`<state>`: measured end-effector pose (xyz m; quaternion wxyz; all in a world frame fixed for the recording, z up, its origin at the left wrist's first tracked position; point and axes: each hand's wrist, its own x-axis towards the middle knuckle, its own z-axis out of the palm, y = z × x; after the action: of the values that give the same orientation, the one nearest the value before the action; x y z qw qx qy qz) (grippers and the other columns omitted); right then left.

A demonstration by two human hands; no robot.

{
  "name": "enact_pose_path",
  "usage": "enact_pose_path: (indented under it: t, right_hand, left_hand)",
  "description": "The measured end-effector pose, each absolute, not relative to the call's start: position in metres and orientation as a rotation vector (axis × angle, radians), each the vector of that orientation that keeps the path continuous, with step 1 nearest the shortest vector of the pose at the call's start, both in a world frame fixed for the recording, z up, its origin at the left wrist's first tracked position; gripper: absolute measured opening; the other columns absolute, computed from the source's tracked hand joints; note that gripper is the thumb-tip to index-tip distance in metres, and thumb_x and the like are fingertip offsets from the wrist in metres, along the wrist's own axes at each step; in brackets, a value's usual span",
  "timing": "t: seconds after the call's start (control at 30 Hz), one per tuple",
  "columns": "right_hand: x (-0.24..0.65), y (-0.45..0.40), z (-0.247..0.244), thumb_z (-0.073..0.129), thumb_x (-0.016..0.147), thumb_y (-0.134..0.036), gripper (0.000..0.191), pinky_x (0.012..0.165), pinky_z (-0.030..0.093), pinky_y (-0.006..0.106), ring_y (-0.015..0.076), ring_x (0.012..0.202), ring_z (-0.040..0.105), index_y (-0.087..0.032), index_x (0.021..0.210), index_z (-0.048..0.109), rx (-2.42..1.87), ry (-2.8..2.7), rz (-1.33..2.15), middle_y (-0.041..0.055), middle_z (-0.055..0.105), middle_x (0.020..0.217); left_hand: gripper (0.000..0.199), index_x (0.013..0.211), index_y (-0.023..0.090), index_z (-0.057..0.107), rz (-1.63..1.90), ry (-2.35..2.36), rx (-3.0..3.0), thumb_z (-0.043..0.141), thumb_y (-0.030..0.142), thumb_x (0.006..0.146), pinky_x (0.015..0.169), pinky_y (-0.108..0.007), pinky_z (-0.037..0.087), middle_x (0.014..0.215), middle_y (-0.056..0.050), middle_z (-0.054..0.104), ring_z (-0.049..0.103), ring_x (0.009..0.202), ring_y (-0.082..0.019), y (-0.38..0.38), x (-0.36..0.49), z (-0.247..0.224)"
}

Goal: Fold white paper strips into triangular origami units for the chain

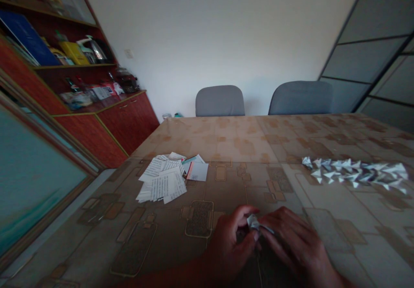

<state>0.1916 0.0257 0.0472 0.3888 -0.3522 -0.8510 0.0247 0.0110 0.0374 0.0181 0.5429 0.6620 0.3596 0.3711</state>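
Note:
A small folded piece of paper (253, 222) is held between both hands just above the patterned table, near its front. My left hand (231, 240) pinches it from the left with thumb and fingers. My right hand (291, 236) closes on its right side, where a thin pale strip sticks out. To the upper left lies a loose pile of printed paper pieces (164, 184), with a pinkish-edged card (198, 171) at its right. Several folded paper pieces (355, 173) stand in rows at the far right.
The patterned tablecloth (233, 141) covers the table. Two grey chairs (220, 101) stand behind the far edge. A red wooden cabinet (129, 117) with shelves is at the left, and a sliding door (365, 59) at the right.

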Motion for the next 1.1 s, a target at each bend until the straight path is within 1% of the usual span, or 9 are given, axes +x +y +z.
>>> enact_pose_path:
  t: [0.23, 0.33, 0.43, 0.47, 0.57, 0.63, 0.77, 0.97, 1.1]
  right_hand:
    - [0.193, 0.025, 0.043, 0.052, 0.096, -0.021, 0.016, 0.066, 0.053, 0.028, 0.0179, 0.075, 0.065, -0.02, 0.112, 0.055, -0.94, -2.136, 0.142, 0.0054, 0.07, 0.087]
    - [0.191, 0.025, 0.041, 0.055, 0.094, -0.019, 0.011, 0.065, 0.052, 0.027, 0.017, 0.073, 0.065, -0.021, 0.105, 0.056, -0.952, -2.087, 0.197, 0.0037, 0.069, 0.083]
    - [0.188, 0.025, 0.043, 0.056, 0.092, -0.015, 0.008, 0.062, 0.051, 0.027, 0.0158, 0.067, 0.063, -0.021, 0.097, 0.056, -0.947, -2.068, 0.209, 0.0015, 0.066, 0.077]
    - [0.188, 0.025, 0.043, 0.056, 0.092, -0.014, 0.008, 0.062, 0.051, 0.027, 0.0158, 0.067, 0.063, -0.021, 0.096, 0.056, -0.948, -2.065, 0.212, 0.0014, 0.066, 0.076]
    - [0.187, 0.025, 0.044, 0.056, 0.092, -0.014, 0.008, 0.062, 0.051, 0.027, 0.0162, 0.069, 0.063, -0.021, 0.097, 0.057, -0.963, -2.061, 0.236, 0.0022, 0.066, 0.078]
    - [0.188, 0.025, 0.044, 0.056, 0.092, -0.015, 0.009, 0.062, 0.052, 0.026, 0.0161, 0.07, 0.064, -0.022, 0.097, 0.057, -0.973, -2.052, 0.251, 0.0022, 0.067, 0.079]
    - [0.19, 0.025, 0.042, 0.056, 0.092, -0.016, 0.01, 0.062, 0.053, 0.025, 0.0153, 0.07, 0.065, -0.023, 0.098, 0.058, -1.014, -2.02, 0.287, 0.001, 0.066, 0.079]
    - [0.188, 0.025, 0.042, 0.057, 0.091, -0.021, 0.003, 0.062, 0.055, 0.023, 0.0147, 0.07, 0.067, -0.022, 0.093, 0.059, -1.093, -1.936, 0.481, 0.0011, 0.066, 0.079]
    - [0.186, 0.024, 0.041, 0.056, 0.09, -0.021, 0.004, 0.06, 0.055, 0.022, 0.0147, 0.068, 0.067, -0.021, 0.092, 0.06, -1.109, -1.904, 0.504, 0.0012, 0.066, 0.078]
  left_hand:
    - [0.027, 0.109, 0.011, 0.063, 0.902, 0.847, 1.478, 0.05, 0.024, 0.09, 0.064, -0.025, 0.049, 0.078, -0.007, 0.067, 0.064, 0.067, -0.016, 0.038, 0.014, 0.026]
    - [0.03, 0.113, 0.01, 0.061, 0.89, 0.882, 1.416, 0.05, 0.025, 0.09, 0.063, -0.025, 0.049, 0.08, -0.008, 0.068, 0.064, 0.066, -0.015, 0.038, 0.015, 0.026]
    - [0.032, 0.12, 0.013, 0.054, 0.895, 0.916, 1.426, 0.051, 0.022, 0.089, 0.06, -0.024, 0.047, 0.078, -0.006, 0.068, 0.065, 0.066, -0.016, 0.038, 0.015, 0.024]
    - [0.029, 0.117, 0.014, 0.053, 0.9, 0.919, 1.441, 0.052, 0.022, 0.089, 0.059, -0.023, 0.046, 0.076, -0.005, 0.067, 0.064, 0.065, -0.016, 0.038, 0.015, 0.024]
    - [0.011, 0.096, 0.015, 0.056, 0.911, 0.9, 1.499, 0.054, 0.022, 0.088, 0.057, -0.021, 0.044, 0.072, -0.003, 0.065, 0.063, 0.063, -0.015, 0.04, 0.015, 0.025]
    - [0.007, 0.088, 0.015, 0.058, 0.913, 0.909, 1.531, 0.057, 0.021, 0.086, 0.058, -0.021, 0.044, 0.072, -0.002, 0.064, 0.062, 0.064, -0.014, 0.041, 0.015, 0.027]
    - [0.01, 0.085, 0.014, 0.064, 0.918, 0.94, 1.49, 0.058, 0.021, 0.084, 0.061, -0.022, 0.045, 0.074, -0.003, 0.065, 0.062, 0.067, -0.014, 0.043, 0.017, 0.028]
    - [0.025, 0.084, 0.011, 0.063, 0.887, 0.9, 1.18, 0.06, 0.036, 0.084, 0.047, -0.02, 0.044, 0.067, -0.003, 0.064, 0.06, 0.051, -0.012, 0.046, 0.022, 0.029]
    - [0.024, 0.085, 0.012, 0.066, 0.918, 0.887, 1.186, 0.062, 0.035, 0.083, 0.05, -0.02, 0.046, 0.072, -0.005, 0.068, 0.063, 0.055, -0.013, 0.047, 0.02, 0.027]
